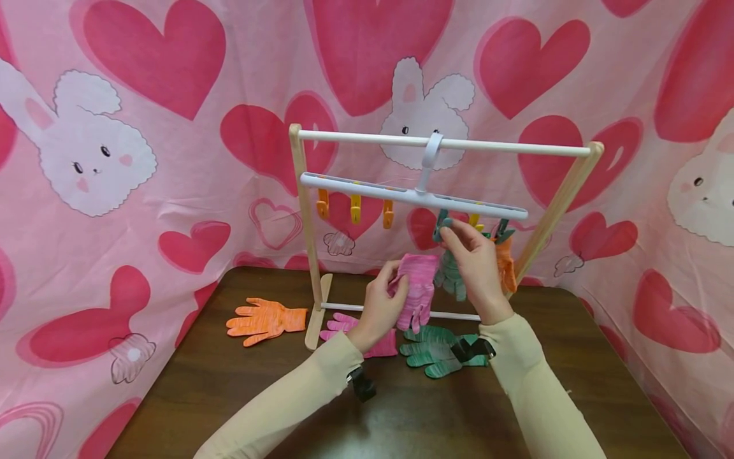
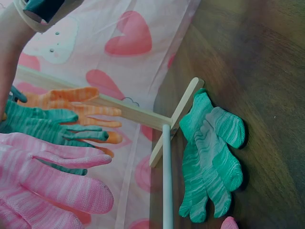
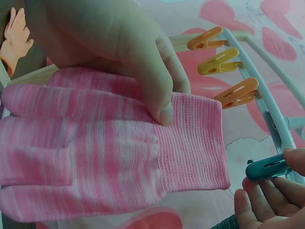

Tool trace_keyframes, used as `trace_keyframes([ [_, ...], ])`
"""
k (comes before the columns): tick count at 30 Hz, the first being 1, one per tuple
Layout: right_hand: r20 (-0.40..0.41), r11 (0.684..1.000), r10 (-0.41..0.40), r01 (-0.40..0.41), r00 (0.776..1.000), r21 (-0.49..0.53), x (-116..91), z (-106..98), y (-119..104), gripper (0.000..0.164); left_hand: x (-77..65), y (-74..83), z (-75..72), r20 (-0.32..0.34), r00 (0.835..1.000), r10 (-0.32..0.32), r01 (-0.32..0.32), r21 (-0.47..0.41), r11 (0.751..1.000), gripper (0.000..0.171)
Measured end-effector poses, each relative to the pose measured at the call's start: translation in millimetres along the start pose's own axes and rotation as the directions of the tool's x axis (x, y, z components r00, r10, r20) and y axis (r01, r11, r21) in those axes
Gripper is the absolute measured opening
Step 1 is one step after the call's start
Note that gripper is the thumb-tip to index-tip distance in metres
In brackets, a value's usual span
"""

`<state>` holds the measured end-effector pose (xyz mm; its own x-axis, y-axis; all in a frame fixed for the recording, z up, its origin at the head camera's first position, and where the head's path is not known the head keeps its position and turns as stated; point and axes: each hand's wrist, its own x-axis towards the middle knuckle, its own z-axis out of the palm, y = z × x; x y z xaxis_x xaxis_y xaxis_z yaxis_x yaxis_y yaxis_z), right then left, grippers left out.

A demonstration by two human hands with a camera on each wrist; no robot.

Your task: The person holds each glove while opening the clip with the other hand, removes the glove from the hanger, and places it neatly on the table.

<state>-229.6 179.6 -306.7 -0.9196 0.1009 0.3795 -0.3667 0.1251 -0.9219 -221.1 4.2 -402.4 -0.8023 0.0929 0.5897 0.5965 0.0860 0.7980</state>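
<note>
One pink glove [image 1: 420,287] pinched in left grip [image 1: 381,305]; right grip [image 1: 477,268] pinches teal clothespin [image 3: 265,167], at glove's one o'clock in head view.

The rack [image 1: 308,223] stands on the table [image 1: 195,382], with a cloth [image 1: 258,57] behind it. The hanger [image 1: 373,190] hangs on the rack's top bar [image 1: 355,139]. Three clips [image 1: 355,210] hang under its left half. Two gloves [image 1: 507,268] hang under its right half, near the rack's right leg [image 1: 553,213]. Left of them, the right hand [image 1: 473,261] pinches another clip [image 3: 263,168]. Below and left of that, the left hand [image 1: 381,305] holds a glove [image 1: 418,287]. On the table, one glove [image 1: 266,320] lies left of the rack, one glove [image 1: 384,346] in the middle, one glove [image 1: 430,350] on the right
</note>
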Motion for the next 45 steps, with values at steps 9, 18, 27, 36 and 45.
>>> trace_keyframes([
  [9,0.038,0.999,0.005,-0.003,0.999,-0.043,-10,-7,8,0.046,-8.0,-4.6,-7.4,-0.016,1.0,0.02,-0.019,0.012,1.0,0.024],
  [18,0.06,0.998,0.017,-0.013,0.998,-0.057,-21,-14,18,0.044,-20.4,-7.6,-20.1,0.024,1.0,0.009,-0.011,0.064,0.998,0.023],
  [27,0.099,0.986,0.082,-0.067,0.992,-0.154,-40,-27,33,0.045,-35.3,-11.2,-35.3,0.073,0.996,0.042,-0.05,0.112,0.992,0.023],
  [36,0.143,0.973,0.12,-0.088,0.982,-0.212,-62,-40,49,0.042,-52.7,-10.8,-55.9,0.183,0.981,0.06,-0.107,0.253,0.961,0.025],
  [45,0.147,0.968,0.12,-0.083,0.982,-0.237,-78,-47,60,0.036,-65.5,-4.6,-71.5,0.379,0.921,0.092,-0.275,0.465,0.841,0.031],
])
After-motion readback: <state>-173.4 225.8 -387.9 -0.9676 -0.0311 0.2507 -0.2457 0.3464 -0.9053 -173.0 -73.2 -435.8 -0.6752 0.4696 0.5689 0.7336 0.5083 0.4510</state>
